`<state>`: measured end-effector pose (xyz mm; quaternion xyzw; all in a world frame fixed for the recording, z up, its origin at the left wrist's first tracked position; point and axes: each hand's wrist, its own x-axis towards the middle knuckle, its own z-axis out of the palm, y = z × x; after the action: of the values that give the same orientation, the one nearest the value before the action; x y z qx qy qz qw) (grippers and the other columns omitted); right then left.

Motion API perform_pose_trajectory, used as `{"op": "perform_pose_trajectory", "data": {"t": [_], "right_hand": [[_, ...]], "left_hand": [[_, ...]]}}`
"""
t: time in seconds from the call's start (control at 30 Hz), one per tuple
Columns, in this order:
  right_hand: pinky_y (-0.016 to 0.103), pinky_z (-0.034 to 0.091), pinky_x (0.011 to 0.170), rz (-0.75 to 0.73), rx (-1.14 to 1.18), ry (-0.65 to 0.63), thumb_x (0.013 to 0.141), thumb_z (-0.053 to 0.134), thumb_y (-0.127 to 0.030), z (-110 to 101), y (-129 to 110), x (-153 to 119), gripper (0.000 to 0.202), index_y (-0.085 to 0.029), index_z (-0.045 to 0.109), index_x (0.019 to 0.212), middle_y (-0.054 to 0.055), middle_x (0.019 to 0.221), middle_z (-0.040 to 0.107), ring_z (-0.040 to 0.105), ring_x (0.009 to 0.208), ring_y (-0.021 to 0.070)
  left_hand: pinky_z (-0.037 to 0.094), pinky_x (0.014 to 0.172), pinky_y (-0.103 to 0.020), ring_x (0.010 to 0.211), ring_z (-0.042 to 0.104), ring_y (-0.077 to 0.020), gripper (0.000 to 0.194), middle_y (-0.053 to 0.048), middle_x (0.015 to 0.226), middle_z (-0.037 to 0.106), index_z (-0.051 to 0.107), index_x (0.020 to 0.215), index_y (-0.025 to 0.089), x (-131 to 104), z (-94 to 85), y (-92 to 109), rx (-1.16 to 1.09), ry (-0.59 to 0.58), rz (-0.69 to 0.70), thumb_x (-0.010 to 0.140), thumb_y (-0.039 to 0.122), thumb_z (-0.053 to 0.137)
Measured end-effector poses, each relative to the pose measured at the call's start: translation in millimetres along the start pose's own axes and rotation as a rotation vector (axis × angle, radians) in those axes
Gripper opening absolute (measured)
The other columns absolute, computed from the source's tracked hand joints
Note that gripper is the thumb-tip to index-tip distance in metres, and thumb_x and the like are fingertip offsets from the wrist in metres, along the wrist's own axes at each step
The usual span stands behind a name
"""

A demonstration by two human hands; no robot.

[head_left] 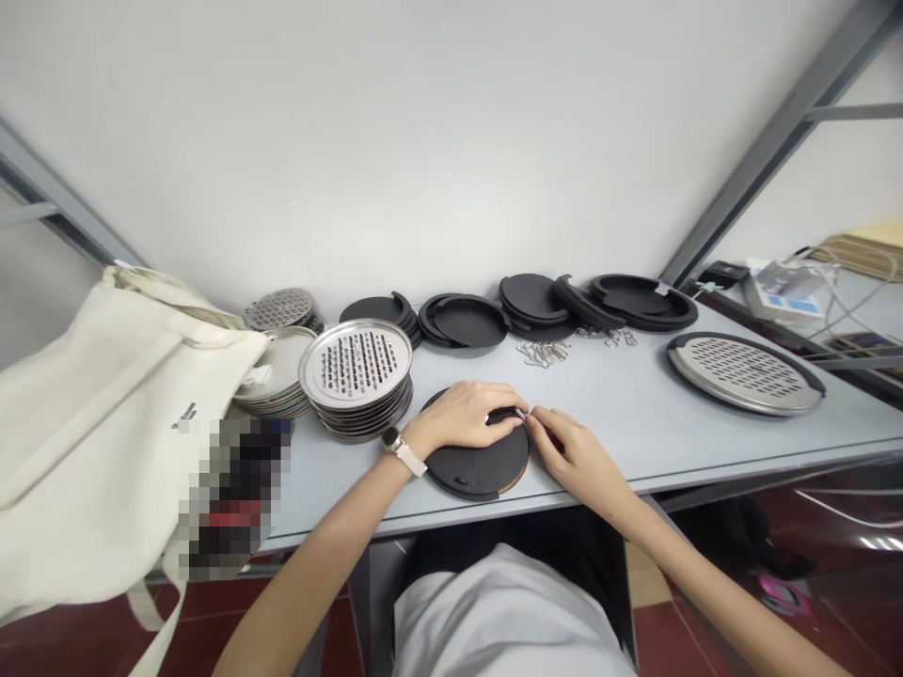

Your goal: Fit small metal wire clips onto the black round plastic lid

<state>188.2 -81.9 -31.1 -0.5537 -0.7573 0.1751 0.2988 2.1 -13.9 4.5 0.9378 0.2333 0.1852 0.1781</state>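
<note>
A black round disc (483, 473) lies flat near the table's front edge, with a copper-coloured strip along its lower right rim. My left hand (469, 416) rests over the disc's upper part, thumb and fingers closing on its right rim. At that same spot my right hand (575, 456) pinches with thumb and forefinger. A small metal piece (522, 414) glints between the fingertips of both hands; its shape is mostly hidden. Behind the hands lies a little heap of wire hooks (543, 354), with more metal hooks (621, 337) to its right.
Left of the disc stand a stack of perforated metal plates (356, 376) and a stack of plain plates (286, 367). Black rings and discs (466, 322) line the wall. A perforated plate in a black rim (748, 371) sits at right. A cream bag (105, 423) hangs at left.
</note>
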Motion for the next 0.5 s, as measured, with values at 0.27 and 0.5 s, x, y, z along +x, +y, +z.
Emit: {"op": "perform_pose_trajectory", "data": {"t": [0.27,0.5], "right_hand": [[0.028,0.042,0.063,-0.009,-0.006,0.008,0.097,0.034,-0.029,-0.5,-0.5,-0.8,0.026,-0.021,0.050,0.078,0.002,0.071,0.055,0.055,0.067,0.0173],[0.028,0.042,0.062,-0.013,-0.020,0.014,0.096,0.034,-0.028,0.0,0.6,-0.8,0.026,-0.021,0.051,0.078,0.002,0.069,0.054,0.055,0.065,0.0176]], "left_hand": [[0.045,0.085,-0.026,0.098,0.060,-0.0164,0.023,-0.002,0.110,0.064,0.061,0.111,0.021,0.4,0.4,-0.4,-0.016,0.002,0.004,0.091,0.027,0.050],[0.045,0.084,-0.026,0.099,0.061,-0.0166,0.024,-0.003,0.110,0.064,0.061,0.112,0.021,0.2,1.4,-1.7,-0.015,0.001,0.004,0.091,0.027,0.049]]}}
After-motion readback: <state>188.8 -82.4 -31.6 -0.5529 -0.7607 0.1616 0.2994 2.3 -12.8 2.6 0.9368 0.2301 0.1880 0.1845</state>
